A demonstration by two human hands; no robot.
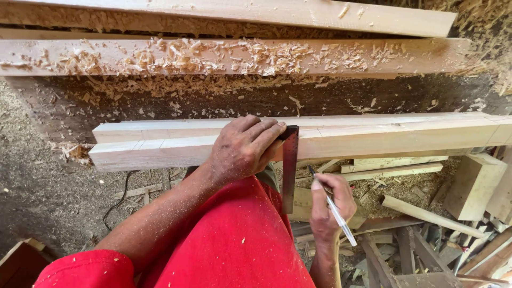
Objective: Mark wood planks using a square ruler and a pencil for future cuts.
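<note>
Steel and dark, a try square lies with its blade across the near face of a pale wooden beam, the blade's long axis running from twelve o'clock down to six, so it crosses the beam at a right angle and hangs past the beam's lower edge. The beam itself runs from nine o'clock to three, its sawn end at nine, with thin drawn lines across it near that end. The left hand presses flat over the beam and the square's upper end, fingers spread towards two o'clock, clamping the square against the wood. At four o'clock from the square, the right hand is closed around a white pen, whose tip points up towards eleven o'clock, just beside the blade's right edge and below the beam; whether the tip touches anything cannot be told. A red-clothed knee fills the six o'clock foreground under the left forearm. Offcuts of timber pile up from three to five o'clock. Beyond the beam, at twelve, two more planks lie parallel, strewn with shavings that also cover the ground.
</note>
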